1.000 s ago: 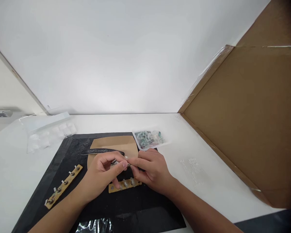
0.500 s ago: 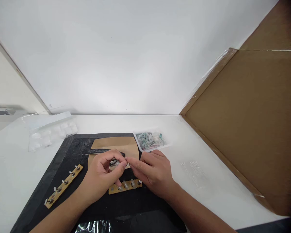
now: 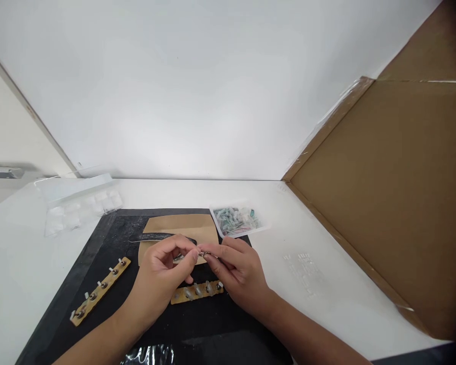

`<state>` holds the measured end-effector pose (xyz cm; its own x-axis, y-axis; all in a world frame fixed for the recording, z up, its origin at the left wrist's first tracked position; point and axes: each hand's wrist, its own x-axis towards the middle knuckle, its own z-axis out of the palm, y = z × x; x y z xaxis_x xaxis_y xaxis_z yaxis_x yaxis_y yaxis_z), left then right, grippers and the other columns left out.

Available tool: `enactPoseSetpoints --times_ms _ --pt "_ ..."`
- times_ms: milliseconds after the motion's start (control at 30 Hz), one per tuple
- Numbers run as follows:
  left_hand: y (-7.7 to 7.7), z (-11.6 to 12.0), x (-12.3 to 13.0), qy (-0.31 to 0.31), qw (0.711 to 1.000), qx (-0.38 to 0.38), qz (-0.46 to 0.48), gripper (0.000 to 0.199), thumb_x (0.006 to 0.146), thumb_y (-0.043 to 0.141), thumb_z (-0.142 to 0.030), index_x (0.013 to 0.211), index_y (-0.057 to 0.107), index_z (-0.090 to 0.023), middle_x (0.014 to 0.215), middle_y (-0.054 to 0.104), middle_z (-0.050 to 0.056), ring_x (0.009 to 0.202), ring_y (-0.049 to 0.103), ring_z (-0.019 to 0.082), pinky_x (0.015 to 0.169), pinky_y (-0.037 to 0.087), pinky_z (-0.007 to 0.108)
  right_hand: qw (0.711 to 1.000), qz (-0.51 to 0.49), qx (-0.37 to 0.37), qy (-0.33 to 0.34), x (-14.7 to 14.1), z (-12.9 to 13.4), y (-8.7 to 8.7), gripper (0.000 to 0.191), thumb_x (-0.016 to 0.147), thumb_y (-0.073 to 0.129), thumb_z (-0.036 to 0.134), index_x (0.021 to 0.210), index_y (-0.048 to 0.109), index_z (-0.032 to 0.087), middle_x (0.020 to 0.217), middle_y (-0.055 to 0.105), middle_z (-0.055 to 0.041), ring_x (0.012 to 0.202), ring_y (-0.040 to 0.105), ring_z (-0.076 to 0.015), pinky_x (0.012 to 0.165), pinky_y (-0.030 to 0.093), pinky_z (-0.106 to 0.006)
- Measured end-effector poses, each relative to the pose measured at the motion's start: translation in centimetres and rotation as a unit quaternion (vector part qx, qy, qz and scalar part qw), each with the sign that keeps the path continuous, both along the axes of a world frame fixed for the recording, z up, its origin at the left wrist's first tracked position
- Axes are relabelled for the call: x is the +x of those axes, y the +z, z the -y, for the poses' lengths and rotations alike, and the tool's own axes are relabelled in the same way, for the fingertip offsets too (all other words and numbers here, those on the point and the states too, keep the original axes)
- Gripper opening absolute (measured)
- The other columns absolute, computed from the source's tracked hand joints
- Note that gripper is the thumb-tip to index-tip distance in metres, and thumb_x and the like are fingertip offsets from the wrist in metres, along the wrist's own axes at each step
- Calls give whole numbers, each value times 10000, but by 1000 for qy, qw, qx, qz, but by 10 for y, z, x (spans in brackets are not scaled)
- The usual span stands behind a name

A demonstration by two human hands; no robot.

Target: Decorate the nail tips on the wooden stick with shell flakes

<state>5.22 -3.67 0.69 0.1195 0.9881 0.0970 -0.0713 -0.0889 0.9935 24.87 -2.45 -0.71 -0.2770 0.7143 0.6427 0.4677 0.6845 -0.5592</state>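
Note:
My left hand (image 3: pixel 166 268) and my right hand (image 3: pixel 240 266) meet over the black mat, fingertips pinched close together. Between the right thumb and forefinger shows a small shiny metal piece (image 3: pixel 204 254), its kind too small to tell. The left thumb and forefinger close at its left end; what they hold is hidden. Just below the hands lies a yellowish strip (image 3: pixel 197 292) bearing several clear, nail-shaped tips. Behind the hands is a sheet of brown paper (image 3: pixel 182 223), with a dark nail file (image 3: pixel 152 236) across it and small items partly hidden by my left hand.
A second yellowish strip with pegs (image 3: pixel 101 291) lies at the left on the black mat (image 3: pixel 144 324). A white tray (image 3: pixel 222 230) holds many small bagged pieces. Clear plastic packaging (image 3: pixel 83 210) sits back left, a clear sheet (image 3: pixel 304 271) right. Cardboard (image 3: pixel 383 203) stands at right.
My right fingers have shifted and straightened a little, so the metal piece shows more clearly between the fingertips. My left hand has barely moved.

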Motion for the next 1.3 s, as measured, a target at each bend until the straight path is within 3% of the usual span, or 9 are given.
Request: enactPoseSetpoints --times_ms 133,433,533,733,867,1033,1300 --pt "4 0 2 15 1000 -5 -6 207 932 755 -359 840 771 -173 789 661 9 610 589 93 527 574 181 994 -52 -88 24 -3 3 2 243 1050 623 268 1183 827 264 682 564 19 597 506 -134 584 423 -263" --pt "4 -1 3 27 999 -4 -18 210 888 787 -371 865 787 -163 754 661 16 586 575 101 516 559 200 977 -113 -180 15 -6 4 -2 237 1034 653 368 1133 844 269 701 622 -1 617 534 -148 596 451 -273" --pt "3 -2 3 29 999 8 -20 203 876 794 -361 855 794 -160 745 661 27 596 577 113 508 545 208 968 -133 -210 15 -6 5 -3 257 1028 661 406 1136 843 260 783 704 -33 677 611 -173 639 511 -294" --pt "3 -3 3 38 998 31 -30 183 866 801 -353 864 838 -173 776 704 58 624 587 133 500 534 219 953 -155 -261 22 -6 7 -2 295 1019 669 448 1147 844 247 783 714 -42 772 685 -215 777 599 -354" --pt "4 -2 3 44 997 42 -41 159 863 804 -344 857 849 -192 762 698 49 615 589 132 500 528 219 947 -160 -279 29 -6 8 -1 305 1026 663 460 1161 839 251 898 781 -61 786 705 -214 832 626 -381" --pt "6 -2 4 46 997 42 -49 170 858 799 -349 827 830 -185 719 670 34 581 574 125 497 514 218 947 -163 -270 56 -6 8 1 283 1050 636 433 1170 833 269 1106 826 -70 1003 775 -248 926 634 -387" --pt "1 -2 1 26 997 8 -72 270 924 739 -434 858 756 -173 725 635 19 582 586 130 526 528 238 942 -185 -274 49 -7 5 0 313 1060 615 455 1201 810 254 1121 823 -77 1075 773 -261 995 621 -406"
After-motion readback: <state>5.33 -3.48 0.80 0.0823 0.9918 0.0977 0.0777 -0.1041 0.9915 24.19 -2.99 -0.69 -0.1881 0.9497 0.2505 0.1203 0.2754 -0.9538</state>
